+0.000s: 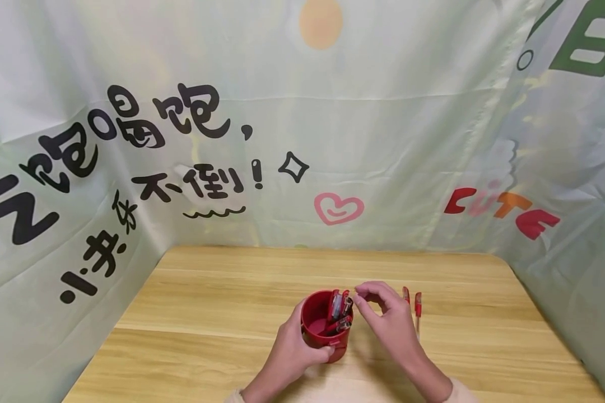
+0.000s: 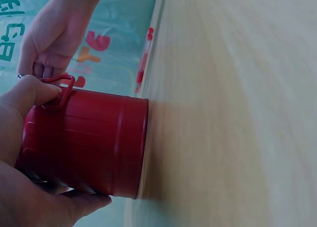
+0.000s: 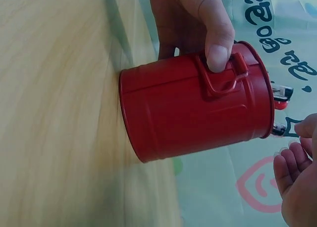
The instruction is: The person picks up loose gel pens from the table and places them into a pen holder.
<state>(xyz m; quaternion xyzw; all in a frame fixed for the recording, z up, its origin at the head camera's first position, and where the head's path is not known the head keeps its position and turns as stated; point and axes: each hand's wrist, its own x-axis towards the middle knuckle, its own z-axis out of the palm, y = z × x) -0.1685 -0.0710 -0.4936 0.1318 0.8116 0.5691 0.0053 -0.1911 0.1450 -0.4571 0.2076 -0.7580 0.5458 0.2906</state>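
Note:
A red metal cup (image 1: 339, 350) with a small wire handle (image 3: 218, 83) stands upright on the table, its base against the wood. My left hand (image 1: 294, 344) grips the cup round its side, the thumb by the handle. Several pens (image 1: 338, 308) with red and black ends lean inside, towards the right of the rim. My right hand (image 1: 390, 316) is beside the rim, thumb and forefinger close together near the pen ends. In the right wrist view, a black pen end (image 3: 279, 130) is just beside these fingertips (image 3: 302, 125); I cannot tell whether they pinch it.
Two red-capped pens (image 1: 418, 305) lie on the wooden table (image 1: 222, 313) behind my right hand, partly hidden by it. A printed cloth (image 1: 383, 145) with black characters, a pink heart and coloured letters hangs round the back and sides of the table.

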